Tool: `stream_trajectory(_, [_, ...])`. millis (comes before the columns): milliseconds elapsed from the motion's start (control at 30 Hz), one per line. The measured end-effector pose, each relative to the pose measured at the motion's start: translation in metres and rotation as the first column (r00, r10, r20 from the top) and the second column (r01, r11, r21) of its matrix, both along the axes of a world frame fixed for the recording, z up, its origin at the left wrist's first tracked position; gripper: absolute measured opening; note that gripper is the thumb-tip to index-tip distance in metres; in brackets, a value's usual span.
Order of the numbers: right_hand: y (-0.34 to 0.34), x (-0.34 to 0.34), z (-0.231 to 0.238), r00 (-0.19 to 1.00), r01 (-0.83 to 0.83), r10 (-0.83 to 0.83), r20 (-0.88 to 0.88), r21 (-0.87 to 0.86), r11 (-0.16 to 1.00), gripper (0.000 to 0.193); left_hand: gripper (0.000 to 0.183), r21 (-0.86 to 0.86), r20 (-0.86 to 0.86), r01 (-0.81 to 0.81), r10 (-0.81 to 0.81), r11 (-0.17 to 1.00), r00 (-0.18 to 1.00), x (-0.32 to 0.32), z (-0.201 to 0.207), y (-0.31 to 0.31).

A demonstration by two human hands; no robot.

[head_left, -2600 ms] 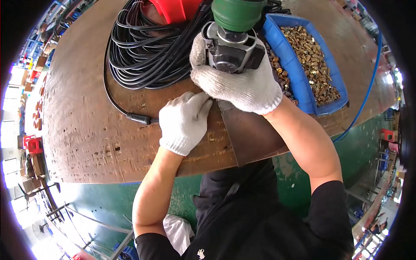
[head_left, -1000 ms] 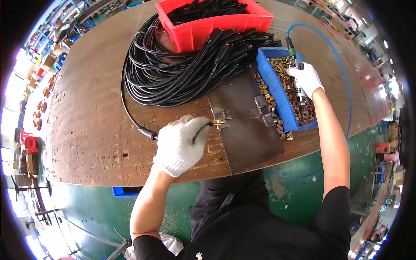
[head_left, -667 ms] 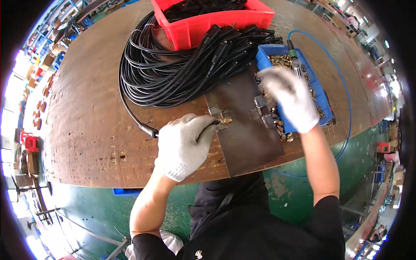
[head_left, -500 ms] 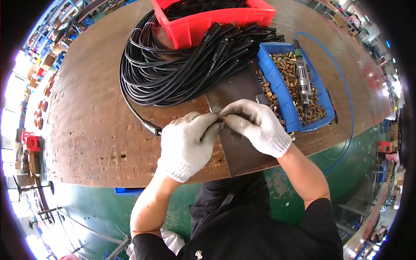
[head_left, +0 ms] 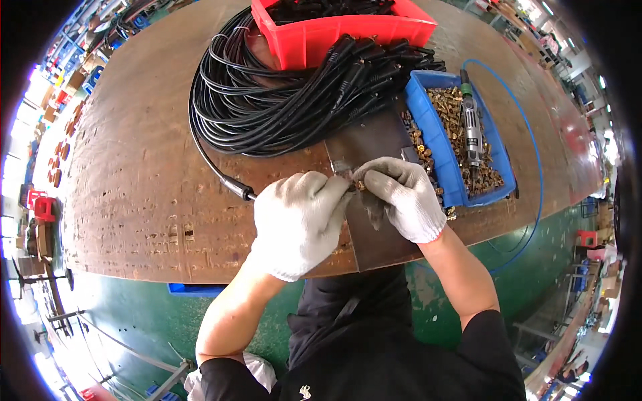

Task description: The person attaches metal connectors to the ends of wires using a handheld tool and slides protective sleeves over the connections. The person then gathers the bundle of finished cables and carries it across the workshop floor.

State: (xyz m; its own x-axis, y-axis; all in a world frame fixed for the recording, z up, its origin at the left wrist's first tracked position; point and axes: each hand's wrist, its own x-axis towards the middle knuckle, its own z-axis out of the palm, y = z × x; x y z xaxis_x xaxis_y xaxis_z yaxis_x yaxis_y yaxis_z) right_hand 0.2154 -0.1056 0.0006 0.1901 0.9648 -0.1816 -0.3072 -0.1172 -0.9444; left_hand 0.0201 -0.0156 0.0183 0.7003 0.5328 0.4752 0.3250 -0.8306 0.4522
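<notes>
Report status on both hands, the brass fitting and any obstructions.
Left hand gripping black cable. Right hand pinching brass fitting beside left fingertips. Nothing seen blocking; power tool lies in blue bin.

White knitted gloves [head_left: 298,219], black short-sleeved top [head_left: 408,361] with a small white chest emblem [head_left: 305,392].

Your right hand [head_left: 404,200] off the power tool [head_left: 472,134], now beside your left hand [head_left: 299,217], tool laid in blue bin [head_left: 438,152], two o'clock

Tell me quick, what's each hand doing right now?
Left hand: closed, holding the black cable near its end.
Right hand: fingertips closed on a small brass-coloured fitting, mostly hidden by the glove.
</notes>
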Motion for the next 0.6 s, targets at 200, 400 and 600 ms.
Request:
stream_trajectory(200, [0.013,0.016,0.017,0.996,0.080,-0.079,0.047,-0.002,0.997,0.021,0.043,-0.121,0.069,-0.080,0.089,0.989,0.994,-0.024,-0.006,0.024])
stream_trajectory(400, [0.021,0.016,0.042,0.993,0.088,-0.098,0.070,0.125,0.988,0.018,0.058,0.064,-0.129,-0.292,0.298,0.954,0.946,-0.073,-0.023,0.063])
stream_trajectory(600, [0.015,-0.005,0.062,0.985,0.053,-0.087,0.151,0.214,0.975,0.016,0.042,0.204,-0.114,-0.251,0.277,0.946,0.954,-0.065,-0.039,0.081])
